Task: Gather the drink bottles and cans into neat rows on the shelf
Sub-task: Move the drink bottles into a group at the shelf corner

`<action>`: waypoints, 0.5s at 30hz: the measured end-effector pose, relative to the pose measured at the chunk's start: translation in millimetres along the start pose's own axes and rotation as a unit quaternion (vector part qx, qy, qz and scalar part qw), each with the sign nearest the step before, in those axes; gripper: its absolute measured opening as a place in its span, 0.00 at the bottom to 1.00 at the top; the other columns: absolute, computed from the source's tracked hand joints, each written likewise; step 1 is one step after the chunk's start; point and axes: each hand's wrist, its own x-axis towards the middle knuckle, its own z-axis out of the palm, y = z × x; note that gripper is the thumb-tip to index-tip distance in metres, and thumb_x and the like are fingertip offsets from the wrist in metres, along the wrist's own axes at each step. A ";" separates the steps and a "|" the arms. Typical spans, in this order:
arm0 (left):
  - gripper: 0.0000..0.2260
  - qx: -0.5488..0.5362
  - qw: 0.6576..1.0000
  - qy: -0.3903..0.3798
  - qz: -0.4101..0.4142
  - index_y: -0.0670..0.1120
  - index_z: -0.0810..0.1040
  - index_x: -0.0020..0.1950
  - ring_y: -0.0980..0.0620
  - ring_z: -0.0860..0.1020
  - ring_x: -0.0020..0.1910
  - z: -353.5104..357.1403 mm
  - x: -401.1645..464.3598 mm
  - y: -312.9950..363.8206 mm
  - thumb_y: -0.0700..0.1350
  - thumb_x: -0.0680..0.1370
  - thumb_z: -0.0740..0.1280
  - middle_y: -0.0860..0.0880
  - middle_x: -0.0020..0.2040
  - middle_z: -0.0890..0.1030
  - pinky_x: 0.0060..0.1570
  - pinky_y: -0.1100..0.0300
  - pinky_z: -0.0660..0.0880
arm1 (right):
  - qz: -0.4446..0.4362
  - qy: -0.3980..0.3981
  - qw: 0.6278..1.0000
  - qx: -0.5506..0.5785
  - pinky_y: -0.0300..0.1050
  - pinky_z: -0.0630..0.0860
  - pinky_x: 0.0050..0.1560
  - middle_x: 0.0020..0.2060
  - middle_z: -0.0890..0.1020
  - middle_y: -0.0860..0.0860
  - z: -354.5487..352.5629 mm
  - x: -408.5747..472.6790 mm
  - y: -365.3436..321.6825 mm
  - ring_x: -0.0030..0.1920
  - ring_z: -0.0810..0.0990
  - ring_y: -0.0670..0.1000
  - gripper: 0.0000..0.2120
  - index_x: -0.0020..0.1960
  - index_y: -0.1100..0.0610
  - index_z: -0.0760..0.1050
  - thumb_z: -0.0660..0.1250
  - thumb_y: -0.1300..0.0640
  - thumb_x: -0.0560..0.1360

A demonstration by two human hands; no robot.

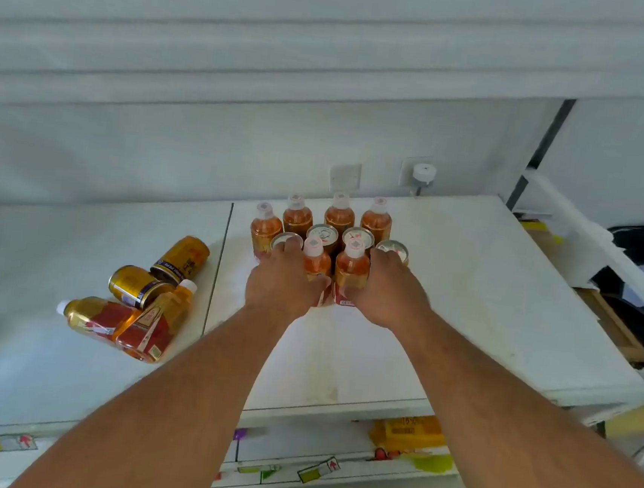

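Our left hand (283,285) curls around the left front bottle (315,261), fingertips reaching up to the rim of a can (284,240) just behind it. Our right hand (390,289) grips the right front bottle (351,272) from its right side, fingers wrapped toward another can (392,249) behind. The two front bottles stand upright and touching, white caps up, holding amber tea-coloured drink.

Behind them we see a middle row of cans, two of them with their silver tops (323,234) (358,237) plainly showing. Behind that, four more upright bottles (265,228) (297,214) (340,212) (377,217) form a back row, all filled with the same amber liquid. The whole cluster stands tight together on the white shelf (464,297).

Well apart to the left, on the neighbouring shelf panel, lies a loose heap: two gold cans (181,258) (135,286) on their sides, and two larger bottles (89,316) (157,322) with red labels tipped over and leaning on each other, touching the cans.

On the wall behind the cluster sit a switch plate (344,176) and a small round white device (423,173).
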 end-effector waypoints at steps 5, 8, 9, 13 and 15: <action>0.19 -0.030 0.999 -0.023 0.008 0.55 0.73 0.56 0.51 0.81 0.42 5.1 14.1 5.0 0.58 0.68 0.71 0.55 0.47 0.79 0.39 0.50 0.82 | 0.016 0.001 1.000 0.027 0.53 0.82 0.51 0.60 0.78 0.51 0.8 13.1 -4.9 0.53 0.81 0.54 0.29 0.67 0.49 0.70 0.70 0.38 0.70; 0.17 -0.017 1.000 -0.016 0.017 0.56 0.73 0.52 0.52 0.80 0.40 7.0 16.5 9.4 0.59 0.67 0.69 0.55 0.43 0.79 0.37 0.51 0.82 | 0.014 -0.015 0.999 0.027 0.55 0.80 0.55 0.64 0.75 0.52 1.2 15.8 -6.9 0.58 0.80 0.56 0.32 0.70 0.50 0.68 0.74 0.42 0.71; 0.18 -0.014 1.000 -0.014 0.022 0.56 0.73 0.53 0.52 0.80 0.41 8.3 16.0 8.7 0.59 0.67 0.70 0.54 0.44 0.79 0.38 0.51 0.82 | 0.009 -0.013 0.999 0.032 0.56 0.80 0.55 0.64 0.76 0.52 2.3 16.4 -5.6 0.58 0.80 0.55 0.33 0.70 0.50 0.67 0.75 0.42 0.70; 0.22 -0.020 0.999 -0.005 0.031 0.53 0.72 0.57 0.51 0.79 0.47 4.2 9.0 5.5 0.57 0.67 0.73 0.53 0.50 0.79 0.44 0.50 0.81 | 0.006 -0.030 0.998 0.054 0.52 0.80 0.49 0.57 0.80 0.47 2.3 13.0 -3.6 0.54 0.81 0.52 0.34 0.66 0.47 0.65 0.78 0.43 0.67; 0.20 -0.021 0.999 0.001 0.036 0.53 0.72 0.55 0.51 0.78 0.47 0.1 5.2 4.8 0.56 0.67 0.73 0.54 0.49 0.78 0.44 0.51 0.81 | 0.003 -0.024 0.998 0.062 0.51 0.80 0.47 0.54 0.81 0.45 0.3 8.4 -3.5 0.51 0.81 0.52 0.32 0.63 0.46 0.66 0.78 0.43 0.66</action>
